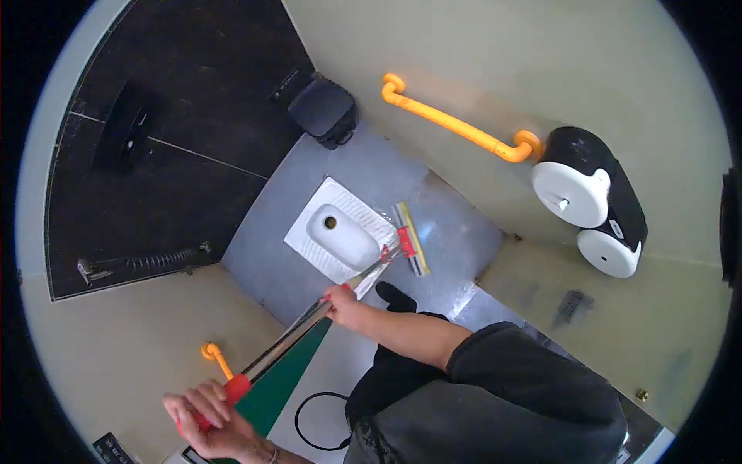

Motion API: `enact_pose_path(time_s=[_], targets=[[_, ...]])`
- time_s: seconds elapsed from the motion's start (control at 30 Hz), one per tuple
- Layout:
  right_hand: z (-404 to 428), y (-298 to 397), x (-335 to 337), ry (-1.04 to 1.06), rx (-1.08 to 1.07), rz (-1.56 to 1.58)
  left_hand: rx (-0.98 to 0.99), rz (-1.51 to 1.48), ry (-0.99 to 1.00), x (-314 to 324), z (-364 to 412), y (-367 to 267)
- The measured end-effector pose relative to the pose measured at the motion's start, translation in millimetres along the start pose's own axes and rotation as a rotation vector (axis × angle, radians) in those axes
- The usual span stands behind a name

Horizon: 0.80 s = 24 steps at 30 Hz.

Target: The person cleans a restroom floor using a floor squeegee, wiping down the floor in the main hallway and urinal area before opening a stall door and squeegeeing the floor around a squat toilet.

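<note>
A sponge mop with a red frame and a yellow sponge strip rests on the grey floor, beside the white squat toilet. Its metal pole slants down to the lower left. My left hand is wrapped around the red grip at the upper end. Farther down the pole, my right hand is closed around it near a red fitting. The pole passes over the toilet's near edge. One black shoe shows just short of the mop head.
An orange grab bar and two roll dispensers are on the right wall. A black bin stands in the far corner. Another orange bar is on the left wall. A coiled hose lies along the dark panel.
</note>
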State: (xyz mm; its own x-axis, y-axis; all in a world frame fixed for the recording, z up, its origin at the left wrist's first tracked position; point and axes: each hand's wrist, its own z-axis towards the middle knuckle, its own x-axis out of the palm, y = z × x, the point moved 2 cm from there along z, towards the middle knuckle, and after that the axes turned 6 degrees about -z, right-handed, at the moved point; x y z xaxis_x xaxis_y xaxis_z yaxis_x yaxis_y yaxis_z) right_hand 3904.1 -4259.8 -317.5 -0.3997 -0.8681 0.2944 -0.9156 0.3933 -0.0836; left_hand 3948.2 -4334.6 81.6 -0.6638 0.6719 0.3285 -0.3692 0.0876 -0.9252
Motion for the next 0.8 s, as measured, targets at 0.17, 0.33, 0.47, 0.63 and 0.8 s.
enact_pose_path(time_s=[0.17, 0.33, 0.47, 0.63, 0.8], targets=[[-35, -17, 47, 0.146, 0.075, -0.2, 0.145, 0.182, -0.059, 25, -5, -35], [-57, 7, 49, 0.363, 0.154, -0.309, 0.225, 0.249, -0.006, 47, -9, -51], [-97, 16, 32, 0.283, 0.13, -0.337, 0.235, 0.017, 0.028, 26, -45, -90], [-62, 94, -15, 0.152, -0.135, -0.423, 0.158, -0.021, -0.163, 28, -66, -29], [20, 168, -43, -0.075, -0.252, -0.538, -0.024, -0.016, -0.188, 31, -66, 80]])
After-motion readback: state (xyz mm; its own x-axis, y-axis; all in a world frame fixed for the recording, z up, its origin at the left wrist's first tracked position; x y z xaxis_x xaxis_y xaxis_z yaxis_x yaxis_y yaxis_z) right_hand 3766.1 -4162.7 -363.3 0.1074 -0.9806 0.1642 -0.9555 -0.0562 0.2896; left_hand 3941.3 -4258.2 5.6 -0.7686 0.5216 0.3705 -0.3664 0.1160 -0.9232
